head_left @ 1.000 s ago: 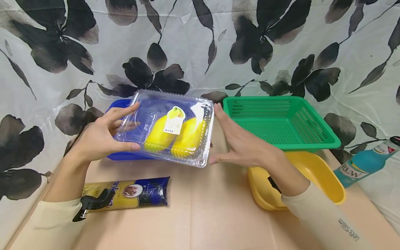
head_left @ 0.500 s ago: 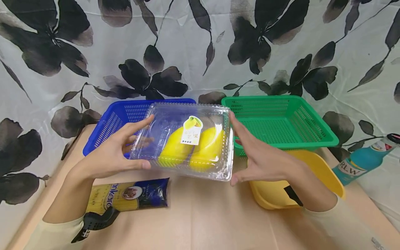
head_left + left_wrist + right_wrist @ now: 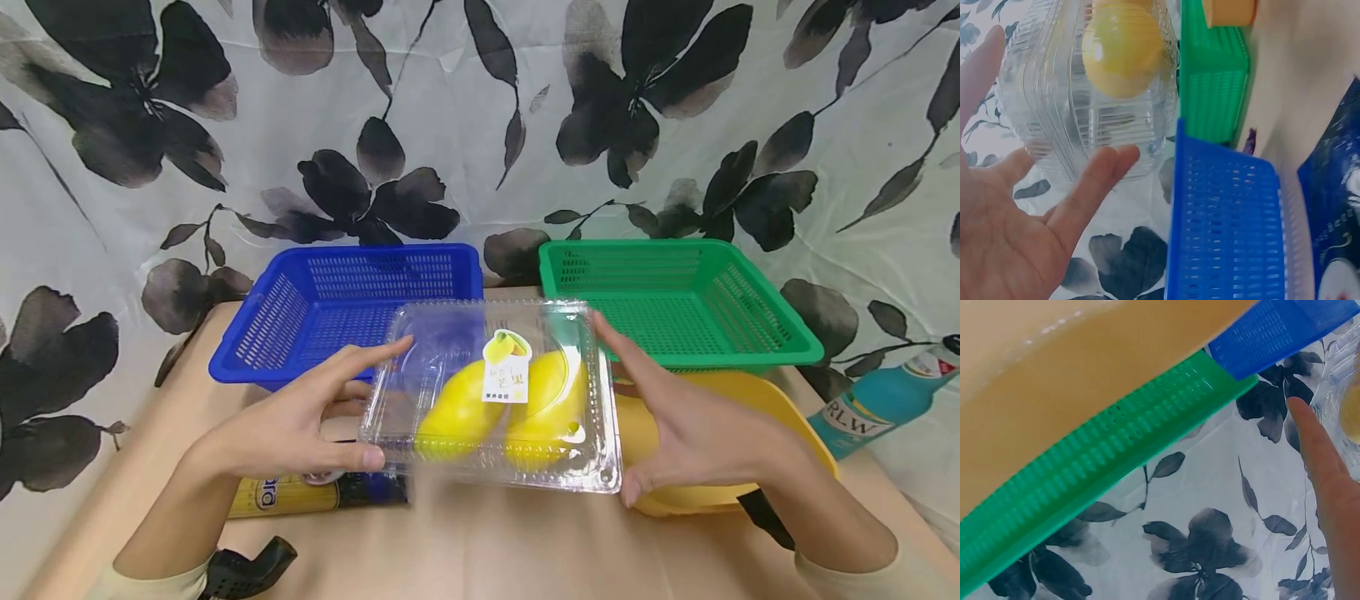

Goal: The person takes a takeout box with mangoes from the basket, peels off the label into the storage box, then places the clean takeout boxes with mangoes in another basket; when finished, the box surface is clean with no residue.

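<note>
- Table (image 3: 480, 554): clear box (image 3: 423, 375) is up over it, btw both hands.
- Box: prob light, thin, bendy, slick; may crack if squeezed hard. Best hold = both ends, low.
- L hand (image 3: 311, 425), R hand (image 3: 697, 425): each clamped on 1 end.
- 2 yellow mangoes (image 3: 461, 412) inside: prob heavy bit, may roll.

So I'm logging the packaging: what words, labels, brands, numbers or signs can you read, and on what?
"芒果": the white label on the clear container.
"RLW": the blue bottle.
"ara": the yellow-and-blue packet; the rest is hidden.
Too small or blurred: the label's other lines, the bottle's neck print, and lettering on the packet's blue part in the left wrist view.
No numbers are legible.
</note>
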{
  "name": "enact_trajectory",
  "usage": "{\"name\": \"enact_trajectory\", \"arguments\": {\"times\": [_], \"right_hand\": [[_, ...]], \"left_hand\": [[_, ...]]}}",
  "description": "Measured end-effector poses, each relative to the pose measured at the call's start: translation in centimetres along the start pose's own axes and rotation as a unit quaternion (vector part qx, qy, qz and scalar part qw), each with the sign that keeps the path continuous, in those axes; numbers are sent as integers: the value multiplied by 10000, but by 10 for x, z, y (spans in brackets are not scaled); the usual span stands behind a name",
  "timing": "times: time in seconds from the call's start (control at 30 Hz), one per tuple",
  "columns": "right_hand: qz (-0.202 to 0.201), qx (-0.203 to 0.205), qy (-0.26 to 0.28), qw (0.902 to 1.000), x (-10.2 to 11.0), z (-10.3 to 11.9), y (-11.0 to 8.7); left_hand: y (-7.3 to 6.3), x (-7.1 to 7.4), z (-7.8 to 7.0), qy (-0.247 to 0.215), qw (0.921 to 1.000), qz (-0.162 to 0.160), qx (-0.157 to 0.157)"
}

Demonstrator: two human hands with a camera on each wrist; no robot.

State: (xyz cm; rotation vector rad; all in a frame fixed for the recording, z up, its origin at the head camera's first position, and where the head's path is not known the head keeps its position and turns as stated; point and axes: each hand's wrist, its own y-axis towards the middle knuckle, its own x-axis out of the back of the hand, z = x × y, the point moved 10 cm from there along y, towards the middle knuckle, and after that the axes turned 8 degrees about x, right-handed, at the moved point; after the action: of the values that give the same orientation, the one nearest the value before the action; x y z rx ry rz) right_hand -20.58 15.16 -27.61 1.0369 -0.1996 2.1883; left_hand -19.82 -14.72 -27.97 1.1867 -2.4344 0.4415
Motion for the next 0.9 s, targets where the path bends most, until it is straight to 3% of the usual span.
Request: {"name": "enact_trajectory", "arguments": {"times": [0.17,0.37,0.63,0.73,0.9], "right_hand": [[52,-113,-69,9999,-7,-4,-17],[44,-11,305,9995,-15,-10,-37],[205,-155,437,9987,-35,-15,-53],[325,-226,220,9990,-40,-15,-55],[453,-490,-314,9973,-49,-20,-53]], "left_hand": [[-4,-12,0,-183,9991,327,-175],[-8,-27,-2,-64,9984,419,-375],[-13,-41,2,-190,9965,809,-87],[-16,-43,1,113,9963,823,-199],[-20,-45,4,588,9957,709,-125]]}}
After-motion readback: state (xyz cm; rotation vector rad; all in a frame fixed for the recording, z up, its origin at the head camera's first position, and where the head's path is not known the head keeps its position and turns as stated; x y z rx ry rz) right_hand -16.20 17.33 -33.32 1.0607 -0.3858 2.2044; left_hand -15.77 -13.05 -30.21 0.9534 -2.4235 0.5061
